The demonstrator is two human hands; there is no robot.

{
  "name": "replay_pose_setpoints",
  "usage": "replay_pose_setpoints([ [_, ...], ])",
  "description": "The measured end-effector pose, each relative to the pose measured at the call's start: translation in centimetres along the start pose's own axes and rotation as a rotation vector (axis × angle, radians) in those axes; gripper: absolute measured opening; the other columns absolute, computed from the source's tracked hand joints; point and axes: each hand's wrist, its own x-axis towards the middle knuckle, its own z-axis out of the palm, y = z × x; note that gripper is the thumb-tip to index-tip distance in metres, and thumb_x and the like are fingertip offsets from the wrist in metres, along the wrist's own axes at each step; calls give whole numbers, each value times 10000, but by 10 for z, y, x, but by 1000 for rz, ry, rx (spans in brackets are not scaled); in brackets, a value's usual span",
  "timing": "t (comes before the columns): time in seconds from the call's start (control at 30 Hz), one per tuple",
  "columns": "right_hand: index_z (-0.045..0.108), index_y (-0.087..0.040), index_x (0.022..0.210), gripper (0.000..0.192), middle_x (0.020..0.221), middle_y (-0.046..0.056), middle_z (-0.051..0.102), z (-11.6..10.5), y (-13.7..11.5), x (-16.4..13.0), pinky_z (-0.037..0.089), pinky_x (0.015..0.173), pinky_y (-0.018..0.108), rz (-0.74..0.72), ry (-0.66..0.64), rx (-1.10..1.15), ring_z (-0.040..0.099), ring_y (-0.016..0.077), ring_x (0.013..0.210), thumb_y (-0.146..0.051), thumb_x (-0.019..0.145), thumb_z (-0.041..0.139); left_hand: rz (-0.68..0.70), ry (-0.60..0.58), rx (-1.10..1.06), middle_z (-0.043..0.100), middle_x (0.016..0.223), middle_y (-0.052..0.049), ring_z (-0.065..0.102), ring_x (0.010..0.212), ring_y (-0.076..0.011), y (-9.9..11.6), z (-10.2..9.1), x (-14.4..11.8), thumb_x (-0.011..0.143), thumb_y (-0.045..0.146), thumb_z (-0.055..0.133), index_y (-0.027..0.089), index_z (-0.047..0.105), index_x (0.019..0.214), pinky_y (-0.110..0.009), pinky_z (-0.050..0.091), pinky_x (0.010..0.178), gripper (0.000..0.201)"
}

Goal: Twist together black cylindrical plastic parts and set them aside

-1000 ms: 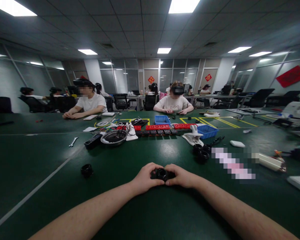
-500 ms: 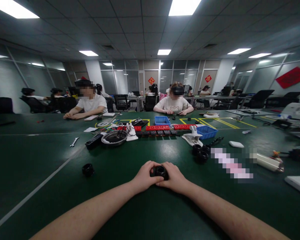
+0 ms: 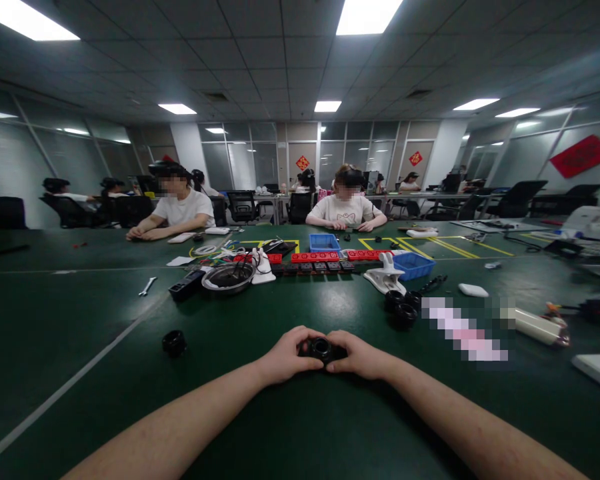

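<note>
Two hands meet at the near middle of the green table (image 3: 80, 320), both closed around one small black round part (image 3: 322, 348) with a glossy ring on top. The left hand (image 3: 286, 357) wraps its left side with fingers curled over the top; the right hand (image 3: 361, 356) grips the right side the same way, and the fingertips of both nearly touch above it. The part sits low, at or just above the tabletop; I cannot tell which.

Left of the hands, well apart, a lone black ring (image 3: 174, 343) lies on the table. To the right and a little farther, a cluster of similar black rings (image 3: 403, 308) sits beside a white clamp-like holder (image 3: 386, 276).

Farther out, a round metal bowl (image 3: 229, 277) holds dark wires or thin tools, too small to tell apart. A black box (image 3: 187, 284) lies just left of it, and a wrench (image 3: 147, 286) farther left. Behind the bowl runs a row of red and black strips (image 3: 316, 257). A blue basket (image 3: 413, 265) stands near the white holder, and a second blue tray (image 3: 325, 241) sits farther back; their contents are hidden by their walls.

At the far edge, two people sit facing this way, one in a white shirt (image 3: 185, 208) on the left and another (image 3: 344, 210) near the middle, hands resting on the table.
</note>
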Motion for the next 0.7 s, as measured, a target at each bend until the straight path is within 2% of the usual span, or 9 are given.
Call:
replay_pose_setpoints([
  [0.2,528,-158,736,273,708,-26,489,7,1,1,338,557,207,122,88,-42,455,125,667,-294,562,688,-20,38,36,478,806,-2,438,673,-121,5,3,-1,603,289,668,190,558,953,-215,363,582,380],
  [0.33,479,-167,689,367,681,-13,493,18,-5,4,285,510,212,225,219,-273,443,130,621,-414,513,685,-96,172,56,476,804,-2,446,682,-133,5,13,-3,546,281,703,174,551,901,-231,366,595,401],
  [0.47,487,-165,706,375,703,29,531,29,-14,5,296,566,263,275,298,-506,472,174,660,-498,581,606,-135,274,65,476,799,5,449,697,-138,7,21,-3,538,233,697,167,534,856,-237,367,614,364],
  [0.57,510,-166,754,435,763,50,539,28,-16,3,315,643,307,242,295,-540,479,213,741,-564,589,571,-117,262,69,472,799,2,444,694,-138,9,19,-3,549,248,691,166,537,864,-237,366,612,359],
  [0.7,519,-191,959,525,895,45,520,15,-10,0,345,704,311,114,157,-330,469,209,823,-515,562,633,-32,150,53,475,808,-2,441,690,-136,9,9,-3,590,299,672,181,550,919,-235,365,606,371],
])
